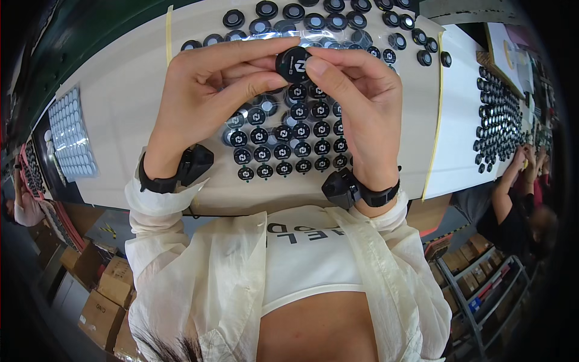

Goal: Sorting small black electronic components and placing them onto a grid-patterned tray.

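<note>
Round black disc (291, 67) — flat-faced, with white markings

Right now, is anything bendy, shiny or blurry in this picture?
In the head view, the table's edges curve toward the dark rim; the clear plastic film behind the fingers catches white glare; the co-worker at far right looks blurry; the held black disc looks fairly sharp.
</note>
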The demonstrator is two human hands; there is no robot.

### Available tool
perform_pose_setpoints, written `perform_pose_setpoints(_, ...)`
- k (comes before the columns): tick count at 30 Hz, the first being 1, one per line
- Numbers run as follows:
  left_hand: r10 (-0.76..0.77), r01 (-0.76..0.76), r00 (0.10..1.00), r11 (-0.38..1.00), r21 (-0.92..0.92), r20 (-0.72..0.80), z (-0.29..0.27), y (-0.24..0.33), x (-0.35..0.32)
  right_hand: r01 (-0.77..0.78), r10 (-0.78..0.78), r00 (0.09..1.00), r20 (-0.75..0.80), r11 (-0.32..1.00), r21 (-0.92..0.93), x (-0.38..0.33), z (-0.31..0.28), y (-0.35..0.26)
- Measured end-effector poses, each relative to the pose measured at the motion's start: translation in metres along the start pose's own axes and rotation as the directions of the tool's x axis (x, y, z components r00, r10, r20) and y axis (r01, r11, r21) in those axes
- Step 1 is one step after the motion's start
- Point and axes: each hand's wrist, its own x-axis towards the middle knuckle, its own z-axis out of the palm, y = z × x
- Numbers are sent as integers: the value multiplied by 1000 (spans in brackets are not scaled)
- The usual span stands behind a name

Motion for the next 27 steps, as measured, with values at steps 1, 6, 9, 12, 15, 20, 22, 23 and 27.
perform_pose_setpoints(1, 33, -33, 999, 999, -7, -22, 2, -1, 0, 6, -6, 1000, -13, 1000, -4, 0, 0, 1)
perform_pose_setpoints(6, 66, -65, 997, 997, 31, -32, 3, -1, 2, 1, -2, 999, -40, 1000, -23, 1, 1, 4)
perform_pose_setpoints(9, 83, -82, 996, 996, 46, -42, 5, -1, 5, -1, 0, 999, -53, 1000, -16, 4, -1, 7)
perform_pose_setpoints(12, 86, -86, 996, 996, 3, -35, 3, -7, 6, -1, 4, 998, -66, 999, 36, 5, -4, 12)
perform_pose_setpoints(15, 142, -141, 990, 987, -81, 8, -2, -7, 11, -65, 66, 997, -41, 997, 32, 7, -5, 15)
perform_pose_setpoints(20, 155, -120, 987, 867, 483, -34, -70, -6, 50, -25, 29, 995, -94, 999, 43, 9, -1, 8)
perform_pose_setpoints(22, 20, 141, 974, 722, 678, -224, -92, 7, 83, -7, 2, 989, -145, 999, -36, 9, -7, 3)
perform_pose_setpoints(23, 130, 104, 973, 486, 867, -190, -113, -3, 96, 0, -5, 991, -136, 999, -36, 8, -7, 1)
perform_pose_setpoints(27, 164, 100, 980, 73, 992, -111, -176, -49, 102, 18, -27, 996, -84, 994, -105, 7, -10, -5)
